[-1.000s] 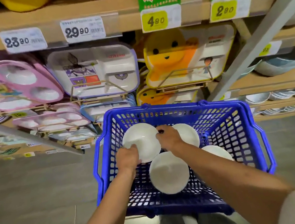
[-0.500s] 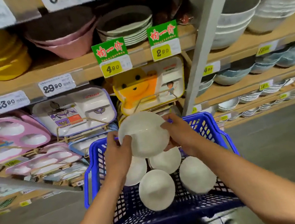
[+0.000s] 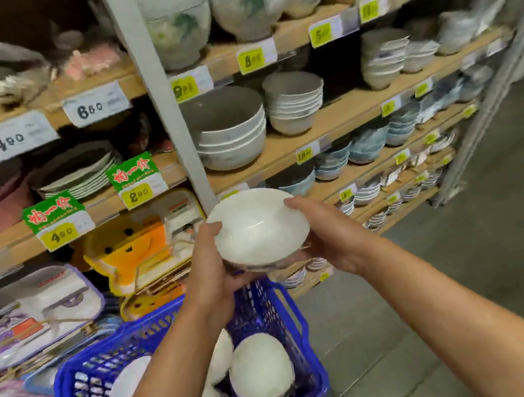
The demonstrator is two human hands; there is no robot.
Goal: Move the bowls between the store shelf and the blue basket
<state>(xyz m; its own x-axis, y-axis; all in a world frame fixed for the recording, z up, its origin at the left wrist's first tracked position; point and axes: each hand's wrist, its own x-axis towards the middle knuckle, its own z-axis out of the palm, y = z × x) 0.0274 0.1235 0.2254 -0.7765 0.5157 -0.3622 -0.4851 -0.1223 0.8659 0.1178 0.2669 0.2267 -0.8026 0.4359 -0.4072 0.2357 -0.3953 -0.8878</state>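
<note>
The bowl [image 3: 258,226] has risen from basket [image 3: 261,306] toward shelf [image 3: 343,115].
Both grip its rim: left hand [image 3: 210,269] at 9 o'clock, right hand [image 3: 329,235] at 3.

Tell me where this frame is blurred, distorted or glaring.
Head view: motion blur smears the upper shelves and the yellow price tags at right, digits mostly unreadable; the white bowl, left hand and right hand are sharper; the wide-angle lens bends those shelves; soft sheen on the bowl, no harsh glare.

Glossy white bowl [image 3: 257,228], seemingly ceramic; blue plastic lattice basket [image 3: 264,305]; wood-look shelf [image 3: 313,139].
</note>
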